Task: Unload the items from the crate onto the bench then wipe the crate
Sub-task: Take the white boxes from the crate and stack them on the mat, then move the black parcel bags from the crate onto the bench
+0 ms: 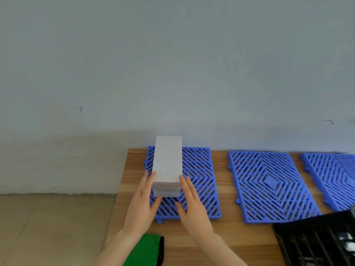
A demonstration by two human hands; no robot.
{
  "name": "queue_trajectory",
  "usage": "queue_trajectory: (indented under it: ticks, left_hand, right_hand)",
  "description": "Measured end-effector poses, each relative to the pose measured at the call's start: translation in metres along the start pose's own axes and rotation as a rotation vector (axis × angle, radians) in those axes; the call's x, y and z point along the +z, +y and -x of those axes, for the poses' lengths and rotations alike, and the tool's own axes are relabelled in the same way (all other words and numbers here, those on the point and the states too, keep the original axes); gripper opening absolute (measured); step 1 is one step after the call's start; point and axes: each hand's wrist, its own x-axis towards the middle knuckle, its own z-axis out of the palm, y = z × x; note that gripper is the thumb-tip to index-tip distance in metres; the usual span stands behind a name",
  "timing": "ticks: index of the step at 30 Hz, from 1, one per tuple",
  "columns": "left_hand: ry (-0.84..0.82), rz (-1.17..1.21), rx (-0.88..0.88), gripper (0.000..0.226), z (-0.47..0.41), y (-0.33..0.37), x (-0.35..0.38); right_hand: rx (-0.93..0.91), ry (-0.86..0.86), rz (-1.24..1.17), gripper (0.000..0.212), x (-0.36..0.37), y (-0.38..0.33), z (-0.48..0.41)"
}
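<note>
Head view shows the left hand [143, 204] and right hand [192, 206], fingers straight, flanking the white box [168, 164], apparently squaring it on the leftmost blue grid mat [199, 179] of the surface [228, 233], well apart from the black crate [317, 242].

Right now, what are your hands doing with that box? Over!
Both open: left hand, right hand flanking white box. Box on leftmost blue mat. Nothing blocking; green cloth near edge.

On my desk [226, 233], a box [167, 162] stands on the left mat [199, 169], middle mat [269, 187] and right mat [334, 177] alongside; crate [317, 244] front right, cloth [146, 250] nearest me.
</note>
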Motion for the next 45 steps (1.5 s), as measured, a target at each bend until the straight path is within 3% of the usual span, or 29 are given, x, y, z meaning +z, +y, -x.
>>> queue_trajectory:
  ticks: [4, 8, 11, 17, 24, 28, 37, 42, 45]
  left_hand:
    - [0.223, 0.010, 0.043, 0.062, -0.018, 0.031, -0.017]
    - [0.353, 0.117, 0.105, 0.034, -0.034, 0.091, -0.021]
    - [0.266, 0.246, 0.165, 0.021, -0.031, 0.155, -0.005]
    - [0.138, 0.399, 0.346, 0.029, 0.021, 0.295, 0.066]
    - [-0.140, 0.443, 0.440, 0.034, 0.102, 0.417, 0.162]
    - [-0.424, 0.269, 0.409, 0.034, 0.119, 0.454, 0.204]
    - [-0.820, -0.493, 0.341, 0.104, 0.095, 0.483, 0.256]
    - [-0.935, -0.563, 0.205, 0.112, 0.077, 0.476, 0.261]
    - [-0.923, -0.568, 0.180, 0.109, 0.076, 0.476, 0.261]
  right_hand:
    - [-0.027, 0.074, 0.026, 0.078, -0.040, -0.002, 0.005]
    - [-0.059, 0.207, 0.025, 0.048, -0.109, -0.006, 0.026]
    - [-0.140, 0.366, -0.004, 0.040, -0.166, -0.002, 0.056]
    - [-0.174, 0.623, -0.035, 0.031, -0.278, 0.042, 0.152]
    - [0.029, 0.764, 0.050, 0.030, -0.361, 0.143, 0.268]
    - [0.180, 0.707, 0.078, 0.033, -0.384, 0.193, 0.300]
    - [0.343, 0.373, 0.212, 0.040, -0.403, 0.263, 0.271]
    - [0.360, 0.101, 0.337, 0.050, -0.392, 0.283, 0.235]
    - [0.371, -0.017, 0.354, 0.055, -0.384, 0.291, 0.221]
